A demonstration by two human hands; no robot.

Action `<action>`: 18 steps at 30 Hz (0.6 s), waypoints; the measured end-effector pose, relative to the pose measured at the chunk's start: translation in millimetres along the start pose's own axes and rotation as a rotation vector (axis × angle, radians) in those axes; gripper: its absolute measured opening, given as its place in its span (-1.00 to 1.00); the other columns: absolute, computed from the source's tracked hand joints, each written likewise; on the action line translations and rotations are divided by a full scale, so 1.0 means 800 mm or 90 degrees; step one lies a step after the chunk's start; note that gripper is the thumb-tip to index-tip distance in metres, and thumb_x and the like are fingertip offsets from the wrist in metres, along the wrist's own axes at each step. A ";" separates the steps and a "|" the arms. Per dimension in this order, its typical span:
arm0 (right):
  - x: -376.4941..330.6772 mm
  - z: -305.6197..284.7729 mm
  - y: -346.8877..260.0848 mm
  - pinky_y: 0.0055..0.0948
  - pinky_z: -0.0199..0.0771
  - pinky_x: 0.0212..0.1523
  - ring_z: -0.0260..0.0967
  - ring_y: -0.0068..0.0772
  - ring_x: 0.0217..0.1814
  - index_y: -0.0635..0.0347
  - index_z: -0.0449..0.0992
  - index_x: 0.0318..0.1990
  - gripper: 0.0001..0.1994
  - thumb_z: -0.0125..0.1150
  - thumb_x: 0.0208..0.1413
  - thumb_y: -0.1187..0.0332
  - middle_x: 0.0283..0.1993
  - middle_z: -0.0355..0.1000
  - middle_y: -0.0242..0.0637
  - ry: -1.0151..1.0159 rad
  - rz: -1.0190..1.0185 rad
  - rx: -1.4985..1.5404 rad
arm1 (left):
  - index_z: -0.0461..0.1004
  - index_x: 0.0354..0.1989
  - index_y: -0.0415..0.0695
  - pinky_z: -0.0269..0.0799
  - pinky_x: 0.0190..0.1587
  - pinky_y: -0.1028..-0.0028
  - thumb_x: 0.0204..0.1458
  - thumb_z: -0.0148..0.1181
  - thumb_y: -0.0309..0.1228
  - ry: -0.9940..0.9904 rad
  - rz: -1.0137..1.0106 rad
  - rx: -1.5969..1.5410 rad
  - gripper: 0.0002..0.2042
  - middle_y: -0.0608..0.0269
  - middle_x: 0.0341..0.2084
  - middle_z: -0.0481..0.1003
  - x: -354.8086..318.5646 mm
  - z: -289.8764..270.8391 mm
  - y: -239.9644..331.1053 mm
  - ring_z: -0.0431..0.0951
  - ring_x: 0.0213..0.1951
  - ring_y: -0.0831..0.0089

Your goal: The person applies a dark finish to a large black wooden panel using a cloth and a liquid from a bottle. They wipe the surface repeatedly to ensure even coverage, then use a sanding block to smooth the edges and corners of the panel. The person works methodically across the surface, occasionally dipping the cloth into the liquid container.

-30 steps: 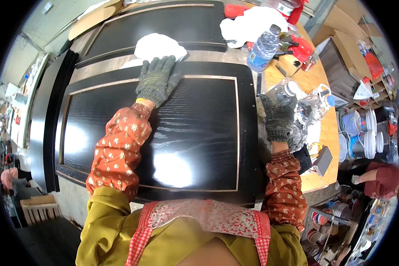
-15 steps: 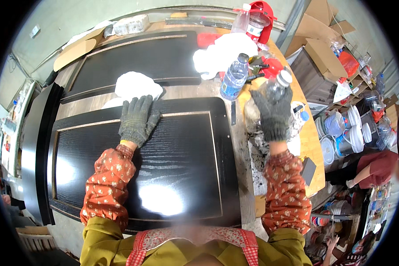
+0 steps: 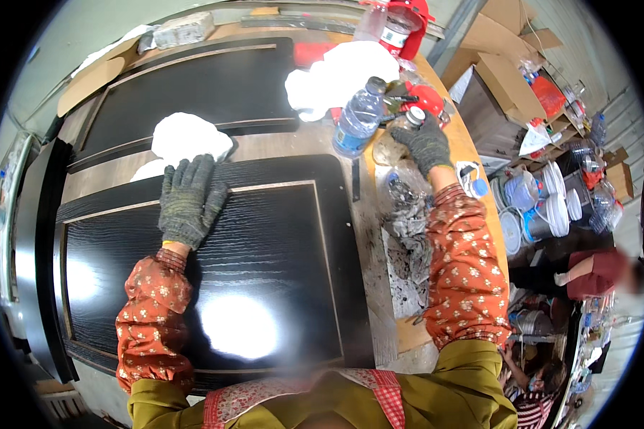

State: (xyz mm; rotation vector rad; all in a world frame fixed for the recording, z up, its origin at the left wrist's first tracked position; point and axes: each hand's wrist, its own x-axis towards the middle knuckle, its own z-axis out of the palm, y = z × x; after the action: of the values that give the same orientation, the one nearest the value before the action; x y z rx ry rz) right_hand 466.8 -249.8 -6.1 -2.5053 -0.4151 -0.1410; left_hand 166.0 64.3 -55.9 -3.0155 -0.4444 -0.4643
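Note:
My left hand (image 3: 189, 200), in a dark grey knit glove, lies flat with fingers stretched out on a glossy black panel (image 3: 272, 236) with a pale inset line. Its fingertips are close to a bunched white cloth (image 3: 189, 137). At the right, my right hand (image 3: 426, 145), gloved alike, is closed around a small bottle with a white cap (image 3: 413, 116); the hand hides much of the bottle. Just left of it stands a clear bottle with a dark cap and blue label (image 3: 360, 121). Below the hand lies crumpled, dark-stained plastic (image 3: 406, 229).
A second black panel (image 3: 186, 96) lies beyond the first. More white cloth (image 3: 358, 71), a red cap (image 3: 411, 28) and a red round object (image 3: 426, 100) crowd the far right. Right of the bench are cardboard boxes (image 3: 508, 86), white buckets (image 3: 547, 218) and a person in dark red (image 3: 594, 275).
My right hand has carried the small bottle away from me, lower among the things at the far right. My left hand stays flat on the panel. The whole view has shifted somewhat.

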 end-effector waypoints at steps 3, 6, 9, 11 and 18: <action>-0.001 -0.066 0.009 -0.24 0.43 0.00 0.48 -0.10 0.00 0.23 0.44 0.04 -0.33 0.35 -0.14 -0.09 -0.08 0.50 -0.01 -0.065 -0.094 -0.035 | 0.19 0.30 -0.15 -0.15 0.40 0.08 0.18 -0.03 -0.05 -0.003 -0.002 0.001 -0.41 0.01 0.26 0.25 0.000 0.001 0.001 0.16 0.32 0.04; -0.011 -0.124 0.025 -0.25 0.43 -0.01 0.48 -0.09 -0.02 0.23 0.46 0.06 -0.39 0.30 -0.05 -0.04 -0.07 0.51 -0.05 0.018 -0.183 0.011 | 0.18 0.31 -0.14 -0.16 0.40 0.08 0.19 -0.06 -0.05 -0.012 -0.007 0.017 -0.42 0.01 0.26 0.24 0.001 0.002 -0.001 0.15 0.32 0.04; -0.026 -0.174 0.033 -0.20 0.35 0.14 0.39 0.01 0.12 0.20 0.41 0.15 -0.36 0.20 0.02 -0.07 0.07 0.44 0.03 0.061 -0.092 -0.179 | 0.17 0.32 -0.13 -0.16 0.40 0.08 0.20 -0.06 -0.08 -0.017 -0.022 0.029 -0.43 0.01 0.25 0.25 0.003 0.000 0.002 0.16 0.32 0.05; -0.010 -0.176 0.099 -0.18 0.29 0.20 0.33 0.04 0.21 0.21 0.40 0.17 -0.32 0.13 0.03 -0.13 0.15 0.39 0.06 0.077 -0.011 -0.251 | 0.16 0.32 -0.13 -0.17 0.40 0.06 0.17 -0.01 -0.08 -0.014 -0.019 -0.011 -0.41 -0.04 0.25 0.24 0.004 0.005 0.001 0.13 0.32 -0.04; -0.011 -0.138 0.180 -0.22 0.23 0.27 0.29 0.05 0.26 0.13 0.33 0.25 -0.30 0.14 0.06 -0.15 0.17 0.39 0.02 0.057 0.196 -0.228 | 0.18 0.31 -0.13 -0.16 0.40 0.07 0.17 0.01 -0.09 0.004 -0.003 -0.010 -0.42 -0.02 0.23 0.26 0.000 0.003 0.000 0.15 0.31 0.01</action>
State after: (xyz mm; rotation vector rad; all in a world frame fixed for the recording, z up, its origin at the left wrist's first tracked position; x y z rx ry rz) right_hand 504.3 -426.9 5.6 -2.8628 0.0420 -0.2196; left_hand 166.8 64.2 -58.0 -3.0277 -0.4499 -0.4794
